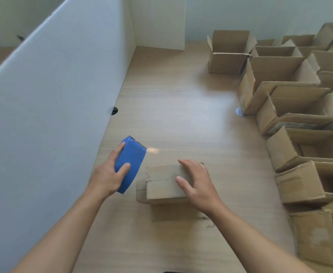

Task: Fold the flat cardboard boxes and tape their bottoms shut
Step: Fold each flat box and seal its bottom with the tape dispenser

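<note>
The box [161, 184] lies on the table [171, 107], low in the view and a little right of middle; its upper face shows two flaps meeting in a seam that runs left to right; a short flap sticks out at its left end.

The right hand [197, 186] rests flat on the right half of the box; its fingers [183, 183] are fairly straight and spread, pointing left along the top; they pinch nothing; the thumb lies near the seam, and the other fingers reach towards the far edge.

The left hand [108, 174] is just left of the box and not touching it; it grips a blue dispenser [131, 160], with the fingers curled over the far side and the thumb pressed on the near face; the dispenser tilts, its toothed end pointing away from the box and its lower end near the box's left flap; whether that end touches the flap cannot be told.

Left of the box, beyond the left hand, a white partition [53, 95] runs along the table's edge; a dark hole [114, 110] sits at its foot, farther off than the box.

Right of the box, well apart from it, many open boxes [291, 119] stand packed together with flaps up; a small white disc [239, 111] lies at their near-left corner; one more open box [228, 52] stands far beyond the box, near the back wall.
</note>
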`<state>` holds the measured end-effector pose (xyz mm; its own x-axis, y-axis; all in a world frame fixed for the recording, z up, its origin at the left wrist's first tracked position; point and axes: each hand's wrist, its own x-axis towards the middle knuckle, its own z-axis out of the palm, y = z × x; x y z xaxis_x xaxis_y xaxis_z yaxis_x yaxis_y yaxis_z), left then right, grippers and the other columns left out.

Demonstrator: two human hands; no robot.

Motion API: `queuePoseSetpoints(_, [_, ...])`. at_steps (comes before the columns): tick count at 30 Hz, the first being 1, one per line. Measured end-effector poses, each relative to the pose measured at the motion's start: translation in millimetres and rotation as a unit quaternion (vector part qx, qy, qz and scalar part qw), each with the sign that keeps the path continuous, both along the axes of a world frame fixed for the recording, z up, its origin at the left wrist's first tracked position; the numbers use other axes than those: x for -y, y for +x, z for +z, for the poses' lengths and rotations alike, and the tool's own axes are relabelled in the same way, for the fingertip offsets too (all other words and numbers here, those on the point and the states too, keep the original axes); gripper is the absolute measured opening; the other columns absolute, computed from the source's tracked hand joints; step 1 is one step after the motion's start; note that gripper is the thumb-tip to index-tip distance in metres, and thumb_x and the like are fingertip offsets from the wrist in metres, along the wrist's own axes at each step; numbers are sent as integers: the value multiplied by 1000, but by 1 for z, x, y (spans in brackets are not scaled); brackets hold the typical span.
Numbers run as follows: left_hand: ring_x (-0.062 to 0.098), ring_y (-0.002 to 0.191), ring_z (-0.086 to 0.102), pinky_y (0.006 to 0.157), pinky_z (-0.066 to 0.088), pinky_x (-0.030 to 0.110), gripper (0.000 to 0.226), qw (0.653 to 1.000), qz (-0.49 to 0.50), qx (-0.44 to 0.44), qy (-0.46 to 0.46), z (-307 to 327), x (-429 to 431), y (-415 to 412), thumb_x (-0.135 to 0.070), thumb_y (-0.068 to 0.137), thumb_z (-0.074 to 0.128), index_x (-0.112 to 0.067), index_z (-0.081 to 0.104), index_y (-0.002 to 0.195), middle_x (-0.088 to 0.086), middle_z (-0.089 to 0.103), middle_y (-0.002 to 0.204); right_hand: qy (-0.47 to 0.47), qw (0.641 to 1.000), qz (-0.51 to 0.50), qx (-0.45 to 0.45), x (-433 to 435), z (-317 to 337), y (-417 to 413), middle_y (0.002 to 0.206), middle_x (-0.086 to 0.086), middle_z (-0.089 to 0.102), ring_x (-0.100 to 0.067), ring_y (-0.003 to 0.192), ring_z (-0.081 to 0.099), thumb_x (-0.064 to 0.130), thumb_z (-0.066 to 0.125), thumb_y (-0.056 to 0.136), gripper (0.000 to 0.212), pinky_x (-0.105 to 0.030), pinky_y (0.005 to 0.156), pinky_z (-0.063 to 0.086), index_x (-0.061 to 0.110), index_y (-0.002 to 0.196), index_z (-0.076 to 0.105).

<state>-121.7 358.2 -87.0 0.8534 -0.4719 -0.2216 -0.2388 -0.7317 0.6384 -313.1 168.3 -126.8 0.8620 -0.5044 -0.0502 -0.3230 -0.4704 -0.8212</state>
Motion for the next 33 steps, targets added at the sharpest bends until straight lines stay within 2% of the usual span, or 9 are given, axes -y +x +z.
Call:
queuePoseSetpoints(4, [-4, 105, 56, 81, 43, 13, 63, 984, -169, -9, -52, 52, -2, 0, -27, 97, 60, -68, 29, 135, -32, 54, 124, 132, 991, -18, 28, 7, 8, -3, 138, 21, 49, 7, 135, 26, 41, 46, 100, 40, -19, 113, 22, 34, 138, 50])
queuePoseSetpoints(7, [-15, 94, 51, 75, 39, 5, 71, 955, -294, 33, -2, 66, 5, -11, -21, 97, 59, -73, 23, 130, -47, 47, 110, 186, 982, -7, 23, 9, 9, -7, 135, 22, 55, 13, 138, 18, 33, 39, 107, 34, -7, 107, 19, 31, 136, 56])
queuePoseSetpoints(9, [-4, 89, 50, 77, 38, 9, 71, 928, -355, 90, 69, 66, 14, -21, -25, 98, 57, -75, 17, 129, -38, 44, 105, 207, 978, -3, 27, 9, 10, -9, 136, 21, 54, 14, 139, 16, 35, 36, 107, 34, 1, 99, 18, 34, 135, 55])
queuePoseSetpoints(12, [10, 77, 49, 71, 46, 26, 73, 893, -403, 163, 114, 55, 14, -30, -34, 100, 49, -80, 1, 131, -24, 45, 97, 236, 971, 2, 37, 12, 11, -11, 137, 22, 54, 12, 140, 15, 36, 38, 106, 36, -5, 102, 19, 34, 140, 52])
queuePoseSetpoints(14, [14, 66, 53, 52, 43, 21, 57, 856, -447, 234, 108, 48, 11, -32, -44, 98, 38, -69, 9, 141, -16, 51, 96, 235, 971, 13, 43, 14, 10, -12, 132, 25, 57, 10, 141, 15, 34, 43, 105, 35, -13, 108, 19, 33, 139, 53])
queuePoseSetpoints(17, [13, 58, 45, 50, 19, 9, 44, 826, -491, 253, 112, 45, 12, -36, -48, 104, 19, -45, 33, 146, -8, 51, 88, 213, 975, 28, 50, 17, 9, -13, 127, 30, 56, 6, 141, 17, 30, 52, 102, 33, -17, 111, 18, 35, 134, 56])
queuePoseSetpoints(22, [16, 56, 46, 50, 28, 20, 43, 814, -501, 285, 67, 41, 19, -40, -44, 105, 16, -42, 33, 145, -4, 52, 85, 205, 974, 49, 81, 20, 8, -14, 122, 25, 60, -2, 140, 21, 26, 52, 103, 22, -11, 111, 16, 35, 113, 69])
queuePoseSetpoints(27, [9, 63, 41, 52, 28, 18, 45, 823, -499, 254, 91, 42, 17, -38, -46, 105, 17, -37, 40, 143, -7, 52, 91, 219, 969, 85, 76, 21, 9, -17, 126, 27, 58, 8, 140, 17, 39, 53, 97, 20, -8, 108, 17, 46, 111, 65])
queuePoseSetpoints(33, [6, 65, 44, 51, 37, 16, 56, 854, -473, 197, 88, 42, 17, -40, -42, 93, 42, -48, 29, 147, -19, 44, 91, 217, 972, 66, 61, 26, 9, -13, 123, 25, 61, 4, 142, 21, 29, 62, 97, 13, -17, 109, 22, 37, 102, 70])
